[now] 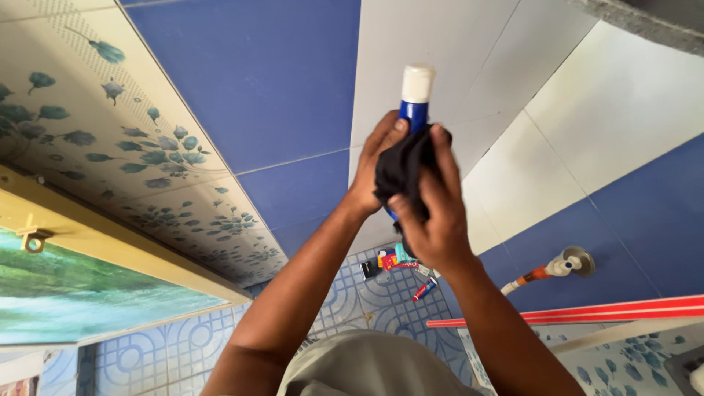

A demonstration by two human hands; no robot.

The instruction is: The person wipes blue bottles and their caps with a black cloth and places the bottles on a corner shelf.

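Here I see both hands raised in front of the tiled wall, meeting around a blue bottle with a white cap. My left hand is curled around the bottle's left side, thumb pressed near the top of the blue part. My right hand is closed over a dark cloth and presses it against the bottle, so the cloth hides most of the bottle's body; only the neck and cap stand clear above the fingers. The bottle is upright, held well above the patterned floor. Down there, between my forearms, lie some small tubes and packets. To the right a pipe fitting sticks out of the blue wall.
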